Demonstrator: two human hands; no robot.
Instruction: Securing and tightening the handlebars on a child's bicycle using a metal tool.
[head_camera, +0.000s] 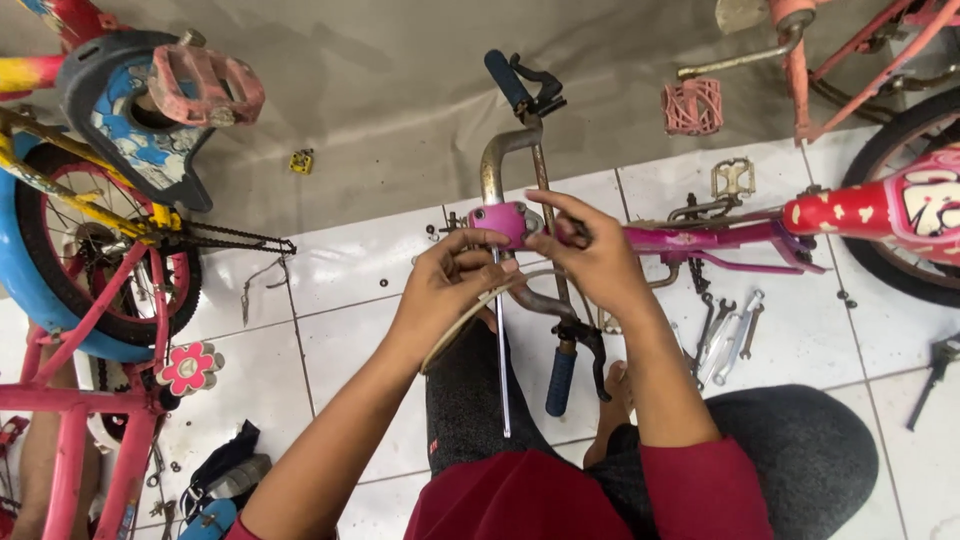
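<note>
Maroon sleeves rise from the lower frame, forearms converging at centre. The left hand (450, 290) curls its fingers onto the pink stem clamp (497, 219); the right hand (592, 262) pinches beside it. The handlebar (530, 180) runs vertically through mid-frame, blue grips at both ends.

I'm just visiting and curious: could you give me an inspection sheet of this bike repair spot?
Surface: white tiled floor, grey mat beyond.
Job's things: pink frame, its head held at the handlebar with blue grips.
Clutter: spanners, loose pedal, small nuts.
Hands: left hand and right hand both on the head.
Cables: one beige cable under the left hand.
Surroundings: pink and blue bike on the left, red bike on the right.
</note>
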